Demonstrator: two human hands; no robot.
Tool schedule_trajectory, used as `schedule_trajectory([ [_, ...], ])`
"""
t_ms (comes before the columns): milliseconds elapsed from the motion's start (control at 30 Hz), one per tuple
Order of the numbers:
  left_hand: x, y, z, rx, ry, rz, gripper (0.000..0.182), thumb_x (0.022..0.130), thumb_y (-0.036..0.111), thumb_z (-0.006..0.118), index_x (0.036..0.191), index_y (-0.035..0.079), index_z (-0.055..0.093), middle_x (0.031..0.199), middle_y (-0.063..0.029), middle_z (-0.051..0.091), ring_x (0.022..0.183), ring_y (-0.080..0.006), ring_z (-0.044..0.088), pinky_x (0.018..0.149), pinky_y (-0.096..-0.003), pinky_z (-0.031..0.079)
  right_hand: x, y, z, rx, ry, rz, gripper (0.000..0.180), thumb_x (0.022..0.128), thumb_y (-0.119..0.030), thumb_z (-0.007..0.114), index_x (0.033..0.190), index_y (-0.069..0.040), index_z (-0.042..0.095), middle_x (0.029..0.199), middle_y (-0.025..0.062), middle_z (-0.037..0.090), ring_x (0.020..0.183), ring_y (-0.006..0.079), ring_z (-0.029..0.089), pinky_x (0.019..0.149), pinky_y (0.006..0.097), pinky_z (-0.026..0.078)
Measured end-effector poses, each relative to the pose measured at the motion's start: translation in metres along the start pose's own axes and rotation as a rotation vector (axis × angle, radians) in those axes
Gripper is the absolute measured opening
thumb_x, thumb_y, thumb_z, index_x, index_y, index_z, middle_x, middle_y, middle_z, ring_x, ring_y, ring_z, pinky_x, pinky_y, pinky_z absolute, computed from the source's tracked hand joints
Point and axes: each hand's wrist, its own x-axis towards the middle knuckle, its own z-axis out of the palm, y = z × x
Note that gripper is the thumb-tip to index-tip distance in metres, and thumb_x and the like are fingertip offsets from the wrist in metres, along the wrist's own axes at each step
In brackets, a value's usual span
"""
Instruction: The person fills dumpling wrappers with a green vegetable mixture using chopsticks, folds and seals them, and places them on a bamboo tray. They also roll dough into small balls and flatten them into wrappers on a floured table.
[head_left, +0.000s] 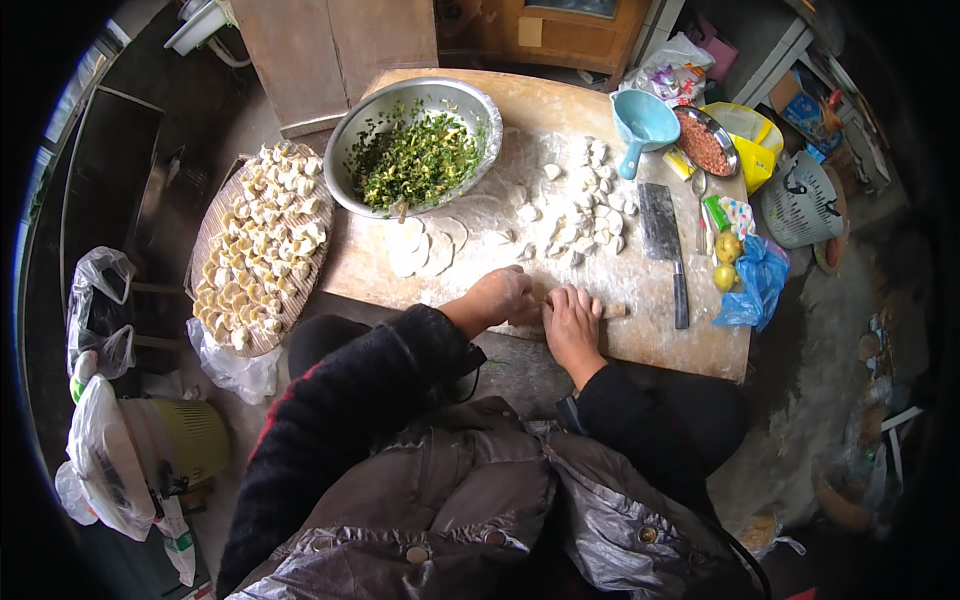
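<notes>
My right hand (574, 322) lies over a short wooden rolling pin (616, 310), whose floury end sticks out to the right. Close beside it, my left hand (501, 296) is curled above a piece of dough (527, 318) at the board's near edge. Its fingertips are hidden, so its grip on the dough cannot be made out. Several flat round dough wrappers (409, 247) overlap to the left on the floured wooden board (480, 206). Beyond my hands lies a heap of small floured dough pieces (574, 221).
A metal bowl (491, 139) holds chopped green filling (420, 157). Left is a round tray (201, 240) of filled dumplings (259, 247). On the right lie a cleaver (660, 225), a blue ladle (645, 120), a dish of minced filling (705, 142), yellow fruits (726, 262) and a blue bag (754, 281).
</notes>
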Motion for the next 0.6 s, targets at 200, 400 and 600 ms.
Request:
schedule_trajectory([
  [200,0.021,-0.004,0.003,0.007,-0.152,-0.127,0.022,0.078,0.027,0.068,0.086,0.007,0.070,0.086,-0.0156,0.069,0.084,-0.0334,0.066,0.075,-0.0425,0.053,0.041,0.002,0.020,-0.177,-0.243,0.187,0.011,0.091,-0.019,0.057,0.098,-0.011,0.054,0.101,0.0103,0.058,0.100,0.0296,0.053,0.085,0.0430,0.038],
  [400,0.028,-0.021,0.003,-0.159,-0.028,-0.109,0.021,0.076,0.025,0.071,0.087,0.007,0.068,0.090,-0.0164,0.068,0.088,-0.0332,0.067,0.077,-0.0424,0.053,0.075,-0.010,0.005,-0.230,-0.082,0.093,0.014,0.093,-0.023,0.054,0.098,-0.010,0.055,0.105,0.0107,0.058,0.101,0.0272,0.053,0.082,0.0422,0.038],
  [600,0.016,-0.011,-0.005,-0.089,-0.082,-0.259,0.021,0.083,0.023,0.064,0.093,0.005,0.067,0.096,-0.0213,0.068,0.092,-0.0369,0.066,0.081,-0.0435,0.052,0.021,-0.030,-0.009,-0.219,-0.183,0.113,0.019,0.089,-0.023,0.060,0.100,-0.009,0.053,0.099,0.0113,0.054,0.099,0.0301,0.050,0.087,0.0433,0.034],
])
